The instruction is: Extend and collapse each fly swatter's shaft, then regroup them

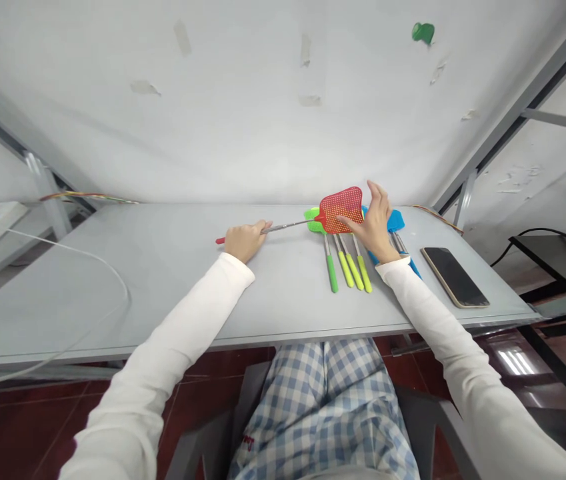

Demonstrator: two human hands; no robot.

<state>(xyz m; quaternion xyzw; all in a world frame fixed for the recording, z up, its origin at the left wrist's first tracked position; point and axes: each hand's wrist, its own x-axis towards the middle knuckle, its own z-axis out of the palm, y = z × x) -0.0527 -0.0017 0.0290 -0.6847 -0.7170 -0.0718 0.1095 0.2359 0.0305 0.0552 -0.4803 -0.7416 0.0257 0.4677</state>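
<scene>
A red fly swatter point(341, 208) is held out to the right above the table, its perforated head tilted up and its metal rod extended. My left hand point(247, 241) is closed around the rod near the red handle end. By the right edge of the swatter's head, my right hand point(375, 225) has its thumb and fingers spread apart, the thumb in front of the mesh; whether it touches is unclear. Beneath lie a green fly swatter point(331, 272) and several yellow-green fly swatters point(355, 267), heads partly hidden. Blue fly swatters point(396, 221) lie partly behind my right hand and wrist.
A smartphone point(455, 277) lies on the grey table point(177, 287) at the right. Along the left side runs a white cable point(107, 265). The white wall point(243, 133) rises behind the table, with metal frame posts at both sides.
</scene>
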